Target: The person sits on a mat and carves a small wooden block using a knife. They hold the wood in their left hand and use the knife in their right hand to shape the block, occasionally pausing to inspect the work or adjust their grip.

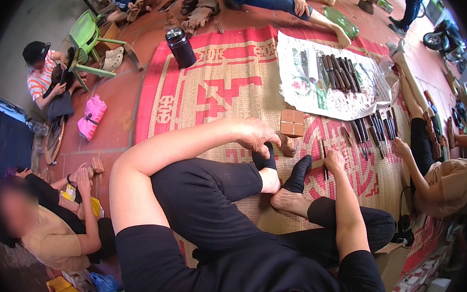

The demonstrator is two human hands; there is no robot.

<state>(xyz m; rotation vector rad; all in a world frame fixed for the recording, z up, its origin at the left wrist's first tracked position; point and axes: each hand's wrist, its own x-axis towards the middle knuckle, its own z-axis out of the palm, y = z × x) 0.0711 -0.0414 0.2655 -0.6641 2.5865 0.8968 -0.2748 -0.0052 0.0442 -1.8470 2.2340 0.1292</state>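
Note:
My left hand [257, 136] hovers over my foot, fingers curved and thumb apart, with its fingertips close to a reddish-brown block [292, 123] marked with crossed pale lines. Whether they touch it I cannot tell. Just below the block is a rounded brown piece [288, 146], partly hidden. My right hand [334, 161] is closed around a slim carving chisel [324, 163], which points away from me over the mat. To its right, several carving chisels [375, 133] lie in a row on the mat. More dark-handled chisels [340, 73] rest on a white plastic sheet [295, 94].
A red and straw-coloured mat [187, 116] spreads under me. A dark flask [181, 47] stands at its far left edge. Beyond are a pink bundle [92, 117] and a green chair [85, 34]. Other people sit left, right and ahead; one bare leg [331, 24] reaches the sheet.

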